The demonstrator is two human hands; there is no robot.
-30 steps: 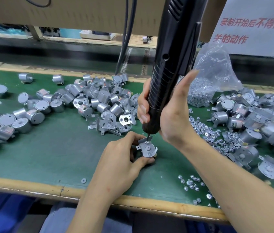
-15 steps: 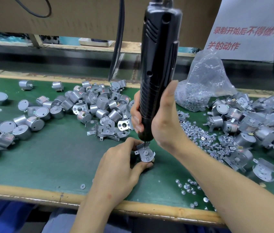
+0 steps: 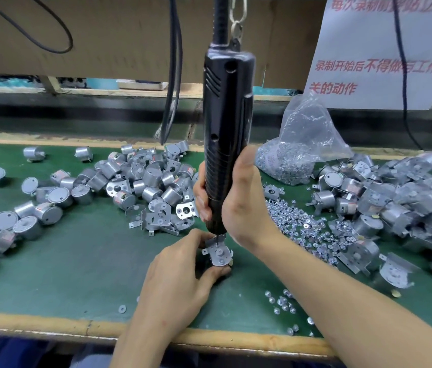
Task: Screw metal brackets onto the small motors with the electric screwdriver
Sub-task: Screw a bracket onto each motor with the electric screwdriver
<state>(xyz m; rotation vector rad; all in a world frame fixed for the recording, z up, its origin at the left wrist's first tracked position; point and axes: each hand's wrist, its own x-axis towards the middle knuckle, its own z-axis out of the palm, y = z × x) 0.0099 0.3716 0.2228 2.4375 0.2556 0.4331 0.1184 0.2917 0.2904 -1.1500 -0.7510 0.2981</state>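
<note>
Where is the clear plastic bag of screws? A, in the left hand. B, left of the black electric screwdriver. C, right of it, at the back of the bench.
C: the clear plastic bag of screws lies at the back of the green bench, right of the black electric screwdriver that the right hand grips.

One camera is giving the picture. It is sitting on the person's head and is looking forward and down, over the near edge of the green table (image 3: 77,264). It is working from close: the left hand (image 3: 180,277) holding a small motor (image 3: 219,255) and the right hand (image 3: 244,205) gripping the electric screwdriver (image 3: 223,123) are filling the middle. The wide lens is taking in the pile of motors (image 3: 140,179) at the left and the white sign (image 3: 384,49) at the upper right.
</note>
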